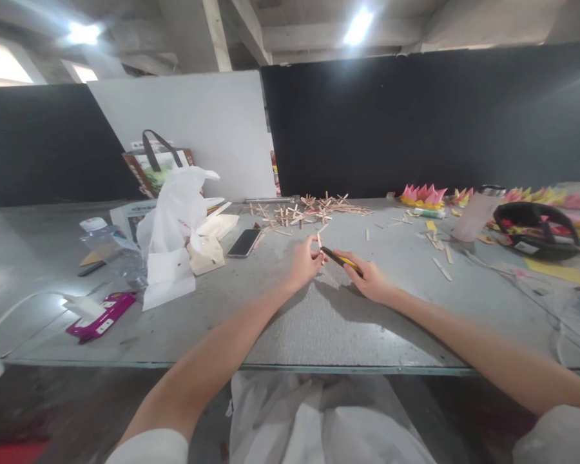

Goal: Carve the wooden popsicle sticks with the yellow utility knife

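Over the middle of the grey table, my left hand (305, 263) is closed around a thin wooden craft stick (319, 242) that stands up from the fingers. My right hand (370, 277) grips a yellow and black utility knife (345, 261), its front end pointing left at the stick. The knife's tip meets or nearly meets the stick; contact is too small to tell. Beyond the hands lies a loose pile of wooden craft sticks (299, 212), some joined in crosses. A few more craft sticks (442, 269) lie to the right.
To the left are a phone (244, 243), a white plastic bag (174, 203), a clear bottle (113, 248) and a purple power strip (101, 317). Pink paper flowers (424, 194), a tumbler (478, 214), black headphones (536, 229) and cables are at right. Dark panels stand behind.
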A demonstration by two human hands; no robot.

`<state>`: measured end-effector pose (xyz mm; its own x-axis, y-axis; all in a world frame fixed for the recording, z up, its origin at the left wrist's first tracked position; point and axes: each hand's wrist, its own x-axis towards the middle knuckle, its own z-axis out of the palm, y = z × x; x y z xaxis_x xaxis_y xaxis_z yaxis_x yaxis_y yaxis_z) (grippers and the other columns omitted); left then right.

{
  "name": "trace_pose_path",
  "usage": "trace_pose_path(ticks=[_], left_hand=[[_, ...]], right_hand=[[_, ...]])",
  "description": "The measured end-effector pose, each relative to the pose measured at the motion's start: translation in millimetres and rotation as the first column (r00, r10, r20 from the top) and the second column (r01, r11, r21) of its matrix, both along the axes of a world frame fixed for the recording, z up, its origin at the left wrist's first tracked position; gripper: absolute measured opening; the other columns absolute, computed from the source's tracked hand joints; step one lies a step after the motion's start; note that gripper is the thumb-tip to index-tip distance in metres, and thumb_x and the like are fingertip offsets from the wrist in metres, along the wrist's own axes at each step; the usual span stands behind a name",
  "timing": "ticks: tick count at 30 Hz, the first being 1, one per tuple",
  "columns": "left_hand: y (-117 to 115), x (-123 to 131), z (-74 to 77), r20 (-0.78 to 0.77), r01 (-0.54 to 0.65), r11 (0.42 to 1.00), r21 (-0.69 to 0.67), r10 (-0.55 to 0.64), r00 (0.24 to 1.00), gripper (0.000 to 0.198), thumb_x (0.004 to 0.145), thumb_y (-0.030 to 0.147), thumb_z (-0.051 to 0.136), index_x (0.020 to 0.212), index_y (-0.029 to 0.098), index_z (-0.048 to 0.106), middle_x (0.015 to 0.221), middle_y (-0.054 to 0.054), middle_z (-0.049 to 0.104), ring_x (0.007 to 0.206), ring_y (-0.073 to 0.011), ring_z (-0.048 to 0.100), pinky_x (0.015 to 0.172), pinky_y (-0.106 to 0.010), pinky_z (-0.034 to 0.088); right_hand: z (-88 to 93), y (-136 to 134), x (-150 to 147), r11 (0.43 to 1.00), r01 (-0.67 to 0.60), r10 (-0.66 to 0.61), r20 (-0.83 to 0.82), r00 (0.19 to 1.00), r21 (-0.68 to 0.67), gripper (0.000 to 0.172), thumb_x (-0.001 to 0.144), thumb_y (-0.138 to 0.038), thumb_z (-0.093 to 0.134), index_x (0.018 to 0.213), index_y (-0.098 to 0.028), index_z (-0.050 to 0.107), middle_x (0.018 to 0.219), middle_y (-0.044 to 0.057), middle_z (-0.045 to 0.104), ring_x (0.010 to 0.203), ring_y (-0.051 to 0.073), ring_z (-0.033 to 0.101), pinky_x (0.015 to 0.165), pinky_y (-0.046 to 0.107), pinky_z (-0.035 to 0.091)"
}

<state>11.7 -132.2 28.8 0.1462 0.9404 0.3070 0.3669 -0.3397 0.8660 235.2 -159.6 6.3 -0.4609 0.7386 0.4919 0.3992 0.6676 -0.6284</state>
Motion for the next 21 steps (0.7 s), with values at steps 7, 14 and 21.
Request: trace_pose_path(ticks=[7, 14, 21], left_hand=[[-0.8, -4.2, 3.2, -0.147, -0.005, 0.997, 0.078, 0.016, 0.989, 0.038, 0.094, 0.013, 0.059, 0.131, 0.021, 0.06, 0.084, -0.002, 0.08, 0.075, -0.019, 0.076, 0.079, -0.029, 0.058], [-0.4, 0.2, -1.0, -0.032, 0.008, 0.997, 0.076, -0.005, 0.999, 0.033, 0.092, 0.015, 0.062, 0.124, 0.021, 0.057, 0.078, 0.0, 0.079, 0.067, -0.0172, 0.074, 0.069, -0.026, 0.055], [-1.7, 0.0, 0.7, -0.015, 0.001, 0.998, 0.056, 0.0, 1.0, 0.033, 0.091, 0.014, 0.062, 0.123, 0.021, 0.055, 0.078, 0.0, 0.079, 0.068, -0.017, 0.075, 0.069, -0.026, 0.055]], right_hand=[[-0.4, 0.4, 1.2, 1.0, 0.015, -0.016, 0.012, 1.0, 0.016, 0.05, 0.11, -0.036, 0.041, 0.155, -0.02, 0.057, 0.11, 0.008, 0.079, 0.067, 0.015, 0.063, 0.066, 0.025, 0.051], [-1.7, 1.8, 1.4, 1.0, 0.01, -0.011, 0.015, 1.0, 0.012, 0.051, 0.11, -0.035, 0.041, 0.157, -0.021, 0.056, 0.107, 0.008, 0.079, 0.073, 0.017, 0.067, 0.069, 0.025, 0.053], [-0.2, 0.5, 1.4, 1.0, 0.015, -0.015, 0.02, 1.0, 0.005, 0.052, 0.11, -0.037, 0.04, 0.157, -0.021, 0.057, 0.099, 0.007, 0.077, 0.068, 0.016, 0.061, 0.066, 0.025, 0.05]])
